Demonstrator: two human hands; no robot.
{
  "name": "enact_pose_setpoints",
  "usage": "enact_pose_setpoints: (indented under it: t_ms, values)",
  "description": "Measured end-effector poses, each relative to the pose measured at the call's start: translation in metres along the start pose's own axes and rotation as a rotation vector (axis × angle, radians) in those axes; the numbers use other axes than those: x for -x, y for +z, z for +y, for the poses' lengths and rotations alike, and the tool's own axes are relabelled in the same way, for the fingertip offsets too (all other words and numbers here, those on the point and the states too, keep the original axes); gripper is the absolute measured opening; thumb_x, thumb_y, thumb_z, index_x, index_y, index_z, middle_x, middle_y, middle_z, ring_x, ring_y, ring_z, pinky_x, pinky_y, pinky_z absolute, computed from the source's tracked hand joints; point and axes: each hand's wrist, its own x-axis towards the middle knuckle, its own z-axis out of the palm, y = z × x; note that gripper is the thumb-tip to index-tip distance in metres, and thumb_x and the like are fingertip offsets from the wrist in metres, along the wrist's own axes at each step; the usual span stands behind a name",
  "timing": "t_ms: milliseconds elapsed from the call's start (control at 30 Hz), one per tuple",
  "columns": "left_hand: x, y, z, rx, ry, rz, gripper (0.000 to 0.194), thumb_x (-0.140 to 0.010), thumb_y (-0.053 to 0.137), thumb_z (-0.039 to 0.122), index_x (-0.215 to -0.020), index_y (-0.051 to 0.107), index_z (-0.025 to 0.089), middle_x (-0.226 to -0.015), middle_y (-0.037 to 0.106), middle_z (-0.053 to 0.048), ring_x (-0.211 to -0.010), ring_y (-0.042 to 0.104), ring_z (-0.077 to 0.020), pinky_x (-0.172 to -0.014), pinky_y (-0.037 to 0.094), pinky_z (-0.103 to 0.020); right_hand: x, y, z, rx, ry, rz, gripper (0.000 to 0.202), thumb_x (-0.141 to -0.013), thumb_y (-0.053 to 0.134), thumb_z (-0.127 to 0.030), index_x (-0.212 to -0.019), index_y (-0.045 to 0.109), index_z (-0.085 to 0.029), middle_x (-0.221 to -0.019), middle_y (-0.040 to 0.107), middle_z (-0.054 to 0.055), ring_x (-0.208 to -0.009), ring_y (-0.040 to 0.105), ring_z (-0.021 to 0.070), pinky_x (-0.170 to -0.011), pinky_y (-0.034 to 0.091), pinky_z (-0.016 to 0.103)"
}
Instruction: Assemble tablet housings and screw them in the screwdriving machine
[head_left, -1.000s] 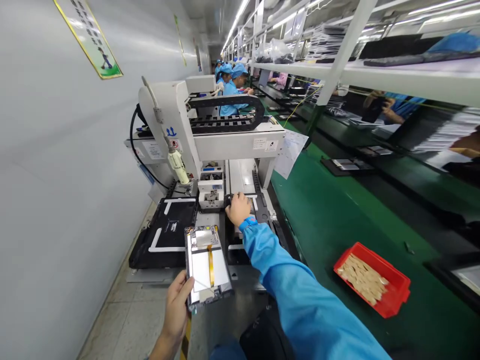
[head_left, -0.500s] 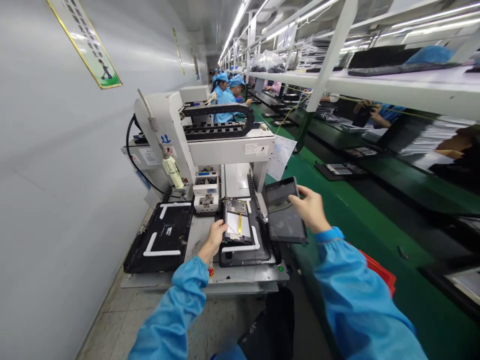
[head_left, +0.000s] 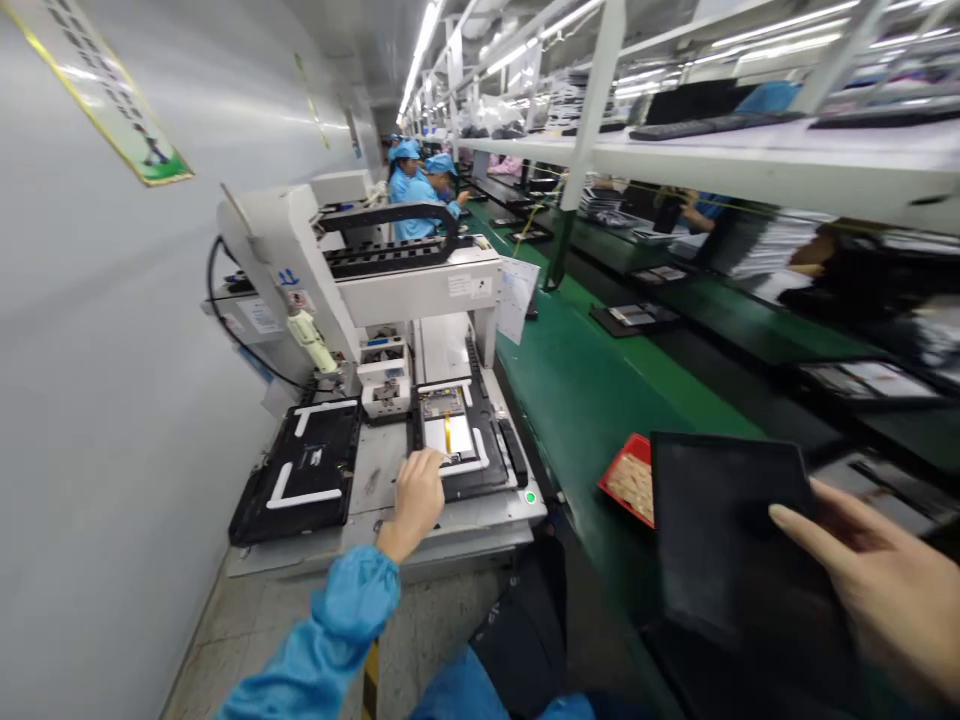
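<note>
At the white machine (head_left: pixel 420 290), the open tablet (head_left: pixel 448 425) lies in the black fixture (head_left: pixel 487 470), long axis running away from you, metal-plated end farthest. Your left hand (head_left: pixel 418 497) is at its near end, fingers curled, grip impossible to tell. Over the green bench (head_left: pixel 592 390), your right hand (head_left: pixel 877 570) pinches the dark tablet (head_left: pixel 731 540) by its right edge, long axis running near to far.

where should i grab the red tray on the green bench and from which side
Probably grip the red tray by its raised left rim, coming from the left: that side shows uncovered, while the black panel in the right hand hides the right end.
</note>
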Motion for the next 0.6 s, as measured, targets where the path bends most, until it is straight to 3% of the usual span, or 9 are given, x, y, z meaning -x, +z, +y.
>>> enact_pose_setpoints:
  t_ms: [67,133,200,267,367,467,533,600]
  values:
    - [0.021,0.026,0.031,0.064,0.213,-0.112,0.044,-0.084,0.036,0.005,-0.113,0.066,0.018,-0.115,0.066,-0.013,-0.113,0.055,-0.0271,-0.102,0.042,-0.042,0.017,-0.03,0.039,0.251,-0.067,0.04,0.036,-0.073,0.07,-0.055,-0.108,0.068,-0.046,-0.106,0.07,0.017,-0.09,0.069,0.0309,-0.073,0.049,0.051]
    - [0.035,0.059,0.062,0.097,0.4,-0.324,0.047,-0.08,0.04,0.004,-0.117,0.065,0.019,-0.121,0.065,-0.013,-0.115,0.055,-0.0269,-0.102,0.043,-0.041,0.039,-0.056,0.076,0.474,-0.113,0.054,0.039,-0.077,0.062,-0.053,-0.116,0.062,-0.05,-0.094,0.07,0.017,-0.073,0.067,0.0284,-0.068,0.047,0.051]
    - [0.039,0.089,0.086,0.02,0.385,-0.425,0.052,-0.078,0.043,0.004,-0.125,0.06,0.016,-0.133,0.06,-0.014,-0.122,0.052,-0.027,-0.105,0.041,-0.04,0.064,-0.076,0.102,0.625,-0.163,0.083,0.044,-0.08,0.055,-0.048,-0.124,0.056,-0.05,-0.093,0.07,0.015,-0.07,0.066,0.0312,-0.066,0.048,0.052]
    - [0.034,0.11,0.098,-0.067,0.295,-0.433,0.055,-0.078,0.042,0.001,-0.13,0.056,0.011,-0.137,0.057,-0.018,-0.125,0.051,-0.0281,-0.106,0.039,-0.04,0.09,-0.09,0.113,0.716,-0.224,0.092,0.045,-0.082,0.049,-0.041,-0.127,0.055,-0.041,-0.106,0.069,0.015,-0.086,0.067,0.0349,-0.072,0.052,0.052]
    - [0.02,0.121,0.102,-0.105,0.267,-0.426,0.049,-0.079,0.037,-0.001,-0.124,0.057,0.005,-0.129,0.059,-0.025,-0.122,0.052,-0.0332,-0.103,0.039,-0.048,0.122,-0.096,0.11,0.836,-0.209,0.051,0.043,-0.087,0.042,-0.031,-0.127,0.055,-0.026,-0.118,0.064,0.015,-0.1,0.066,0.0341,-0.08,0.054,0.05]
    - [0.016,0.12,0.106,-0.121,0.275,-0.406,0.044,-0.08,0.037,0.001,-0.118,0.059,0.006,-0.121,0.061,-0.024,-0.118,0.052,-0.0359,-0.1,0.039,-0.054,0.136,-0.088,0.094,0.935,-0.083,0.005,0.041,-0.09,0.038,-0.022,-0.126,0.056,-0.018,-0.118,0.062,0.015,-0.092,0.067,0.0295,-0.073,0.053,0.043]
    - [0.03,0.115,0.12,0.02,0.245,-0.347,0.04,-0.083,0.039,0.006,-0.118,0.06,0.011,-0.119,0.062,-0.02,-0.118,0.053,-0.0342,-0.102,0.038,-0.053,0.139,-0.079,0.084,0.972,-0.04,-0.054,0.039,-0.091,0.04,-0.019,-0.126,0.055,-0.017,-0.117,0.062,0.014,-0.091,0.067,0.0269,-0.071,0.052,0.038]
    - [0.058,0.111,0.145,0.371,0.182,-0.385,0.031,-0.089,0.044,0.019,-0.113,0.063,0.017,-0.115,0.065,-0.016,-0.112,0.057,-0.0315,-0.101,0.041,-0.049,0.142,-0.07,0.077,0.983,-0.026,-0.102,0.038,-0.09,0.044,-0.018,-0.127,0.055,-0.018,-0.114,0.062,0.013,-0.092,0.066,0.026,-0.069,0.05,0.034]
